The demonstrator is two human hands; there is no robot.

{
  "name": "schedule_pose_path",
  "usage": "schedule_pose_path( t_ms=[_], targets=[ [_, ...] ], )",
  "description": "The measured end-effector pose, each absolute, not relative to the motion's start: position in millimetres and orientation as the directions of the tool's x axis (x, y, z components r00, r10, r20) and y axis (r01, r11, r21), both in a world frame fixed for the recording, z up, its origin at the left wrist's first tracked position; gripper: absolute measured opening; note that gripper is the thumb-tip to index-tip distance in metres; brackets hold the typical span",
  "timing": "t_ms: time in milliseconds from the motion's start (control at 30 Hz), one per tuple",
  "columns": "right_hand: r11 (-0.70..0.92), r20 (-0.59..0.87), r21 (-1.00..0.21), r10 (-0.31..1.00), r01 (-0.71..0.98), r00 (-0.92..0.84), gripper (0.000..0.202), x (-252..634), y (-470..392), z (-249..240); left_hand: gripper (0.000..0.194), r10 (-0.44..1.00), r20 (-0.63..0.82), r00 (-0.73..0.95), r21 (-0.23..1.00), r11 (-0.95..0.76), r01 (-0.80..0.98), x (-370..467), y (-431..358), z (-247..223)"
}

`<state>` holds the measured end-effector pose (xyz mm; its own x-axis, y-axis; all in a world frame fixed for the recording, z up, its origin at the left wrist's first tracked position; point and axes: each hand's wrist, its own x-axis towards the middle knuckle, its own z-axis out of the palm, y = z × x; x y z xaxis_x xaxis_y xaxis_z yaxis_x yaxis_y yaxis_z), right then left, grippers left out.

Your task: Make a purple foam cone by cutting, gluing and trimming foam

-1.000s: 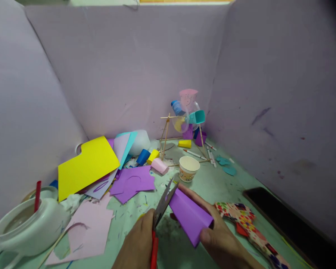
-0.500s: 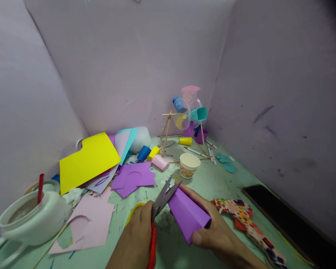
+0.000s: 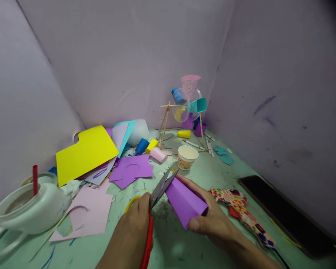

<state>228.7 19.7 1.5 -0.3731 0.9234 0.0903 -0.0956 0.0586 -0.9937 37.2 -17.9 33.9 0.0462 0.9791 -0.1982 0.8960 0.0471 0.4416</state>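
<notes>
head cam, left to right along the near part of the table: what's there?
White pot → pink paper sheet → left hand with scissors → folded purple paper → right hand → patterned cutout → black slab.

left hand (image 3: 134, 231) working red-handled scissors (image 3: 156, 198), blades slightly apart against folded purple paper (image 3: 183, 201) pinched in right hand (image 3: 210, 218), near the tabletop's (image 3: 212, 175) front edge

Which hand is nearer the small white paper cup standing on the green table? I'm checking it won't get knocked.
Right. The right hand, holding the folded purple paper, has fingertips just below the paper cup. The left hand, gripping the scissors, sits farther back and left.
</notes>
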Motion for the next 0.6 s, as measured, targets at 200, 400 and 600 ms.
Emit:
schedule_pose_path(
  t_ms=[200,400,600],
  targets=[
    [0.066,0.091,-0.995,0.922,-0.080,-0.376,0.102,229,20,3,0.043,0.979,-0.195,0.063,0.428,0.027,0.903,36,-19,34],
    [0.036,0.097,-0.982,0.939,-0.187,-0.329,0.106,232,22,-1,0.044,0.980,-0.149,0.130,0.511,-0.036,0.859,27,-14,18],
    [-0.073,0.048,-0.908,0.960,-0.413,-0.276,0.093,226,19,-1,0.044,0.980,-0.135,0.148,0.609,-0.036,0.793,29,-19,12]
  ],
)
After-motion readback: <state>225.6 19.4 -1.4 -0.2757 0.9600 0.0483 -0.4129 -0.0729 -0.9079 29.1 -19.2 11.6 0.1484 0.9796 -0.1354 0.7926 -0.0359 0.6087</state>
